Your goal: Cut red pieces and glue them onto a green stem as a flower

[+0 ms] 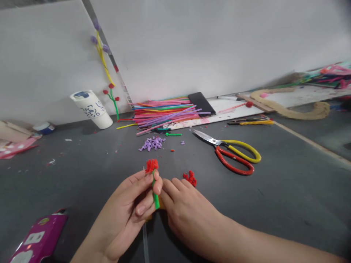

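Between the thumb and fingers of my left hand (134,199) is a small pipe-cleaner flower, with a red tufted head (151,166) and a short green stem (156,201) pointing down. My right hand (189,210) is closed just beside it, its fingers curled around a yellow glue gun (162,203) that is mostly hidden behind both hands. A translucent glue stick (145,241) runs down towards me below them. Just beyond my right knuckles lies a small pile of red fuzzy pieces (190,178).
Scissors (219,144) with red and yellow handles lie right of centre. Cut purple bits (152,143) sit before a bundle of pipe cleaners (164,115) and a black phone (201,103). A white cup (94,111) stands back left; a purple package (41,235) lies front left.
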Demonstrator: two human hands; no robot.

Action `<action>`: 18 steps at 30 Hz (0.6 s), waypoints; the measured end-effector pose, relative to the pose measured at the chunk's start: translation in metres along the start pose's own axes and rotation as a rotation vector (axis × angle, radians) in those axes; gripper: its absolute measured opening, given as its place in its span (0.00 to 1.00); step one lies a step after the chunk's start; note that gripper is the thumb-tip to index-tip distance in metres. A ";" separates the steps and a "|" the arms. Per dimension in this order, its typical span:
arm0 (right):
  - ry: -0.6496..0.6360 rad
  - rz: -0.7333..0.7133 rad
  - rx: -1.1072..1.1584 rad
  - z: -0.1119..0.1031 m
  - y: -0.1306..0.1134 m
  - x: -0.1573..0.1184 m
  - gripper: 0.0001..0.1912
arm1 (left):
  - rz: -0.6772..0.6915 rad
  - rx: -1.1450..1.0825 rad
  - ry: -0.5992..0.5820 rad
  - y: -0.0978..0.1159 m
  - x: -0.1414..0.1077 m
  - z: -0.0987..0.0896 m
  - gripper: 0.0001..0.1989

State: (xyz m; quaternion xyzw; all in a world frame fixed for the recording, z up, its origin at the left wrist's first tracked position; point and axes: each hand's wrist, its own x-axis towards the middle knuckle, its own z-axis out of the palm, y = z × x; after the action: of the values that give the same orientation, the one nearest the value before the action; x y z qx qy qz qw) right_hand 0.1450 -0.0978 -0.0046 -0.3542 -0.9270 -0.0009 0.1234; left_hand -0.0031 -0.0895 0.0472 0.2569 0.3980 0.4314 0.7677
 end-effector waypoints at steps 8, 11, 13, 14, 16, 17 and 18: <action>-0.014 0.090 0.032 -0.003 0.004 -0.004 0.11 | 0.111 -0.056 0.049 0.012 -0.004 -0.004 0.06; 0.039 0.299 0.224 -0.016 0.020 -0.005 0.09 | 0.160 -0.107 0.091 0.021 -0.005 -0.007 0.11; 0.174 0.360 0.395 -0.025 0.030 -0.005 0.06 | 0.187 -0.119 0.121 0.024 -0.006 -0.009 0.13; 0.266 0.353 0.484 -0.030 0.033 -0.005 0.06 | 0.194 -0.118 0.131 0.024 -0.005 -0.009 0.13; 0.432 0.280 0.654 -0.039 0.034 -0.005 0.07 | 0.194 -0.108 0.124 0.023 -0.005 -0.010 0.14; 0.508 0.229 0.709 -0.042 0.032 -0.005 0.07 | 0.167 -0.112 0.124 0.023 -0.004 -0.010 0.14; 0.562 0.183 0.737 -0.046 0.030 -0.006 0.08 | 0.155 -0.118 0.108 0.022 -0.004 -0.010 0.14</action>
State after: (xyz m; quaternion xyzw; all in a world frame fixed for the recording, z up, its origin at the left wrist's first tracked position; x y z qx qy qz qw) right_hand 0.1794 -0.0838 0.0362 -0.3529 -0.7612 0.2432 0.4868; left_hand -0.0230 -0.0816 0.0591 0.2176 0.3918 0.5254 0.7233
